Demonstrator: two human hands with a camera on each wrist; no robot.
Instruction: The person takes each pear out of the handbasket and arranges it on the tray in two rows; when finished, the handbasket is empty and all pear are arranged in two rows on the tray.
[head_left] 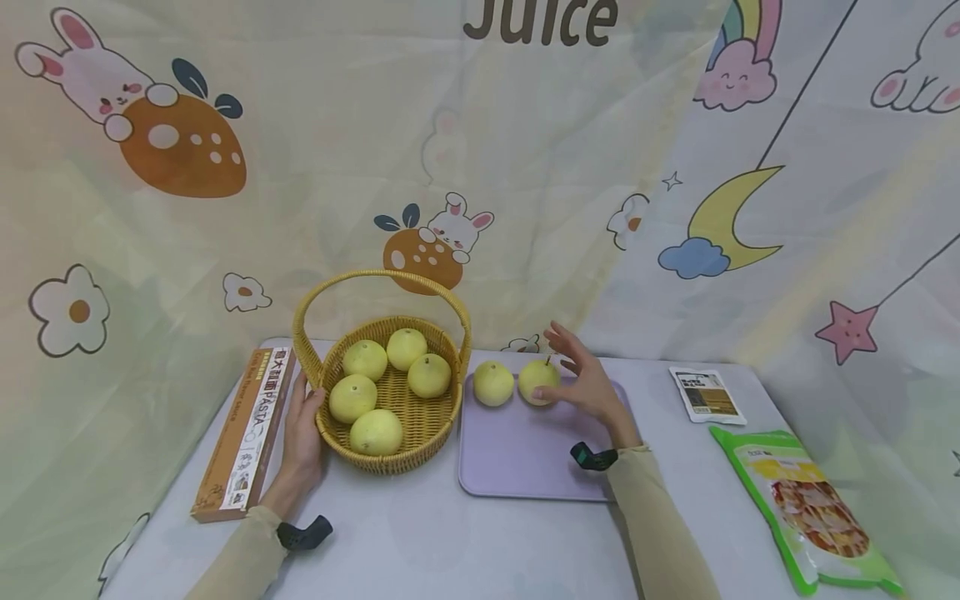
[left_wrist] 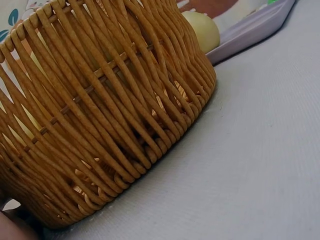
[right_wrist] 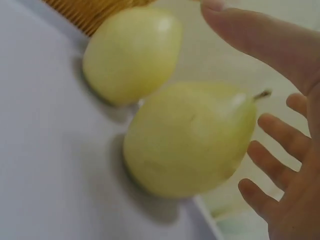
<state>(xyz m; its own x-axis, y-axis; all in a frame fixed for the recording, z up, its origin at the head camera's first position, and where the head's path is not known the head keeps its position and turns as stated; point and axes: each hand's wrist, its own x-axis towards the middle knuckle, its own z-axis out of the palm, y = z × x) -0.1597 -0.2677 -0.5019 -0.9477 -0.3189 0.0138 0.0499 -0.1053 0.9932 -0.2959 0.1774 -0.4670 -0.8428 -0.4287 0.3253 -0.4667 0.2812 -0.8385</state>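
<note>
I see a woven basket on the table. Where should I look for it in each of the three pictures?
Head: left of centre, the whole woven basket, handle included.
Left wrist: the woven basket fills most of the left side, very close up.
Right wrist: only a strip of the woven basket, at the top edge, left of centre.
Shared landmark: the pale purple tray, in all three.

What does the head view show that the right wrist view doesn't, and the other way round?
Only the head view: the left hand at the basket, the five pears inside it, the box, the packet and the bag.

Only the right wrist view: the palm side of the right hand; no extra object appears there.

Both: the right hand, the two pears on the tray, and at least part of the basket.
</note>
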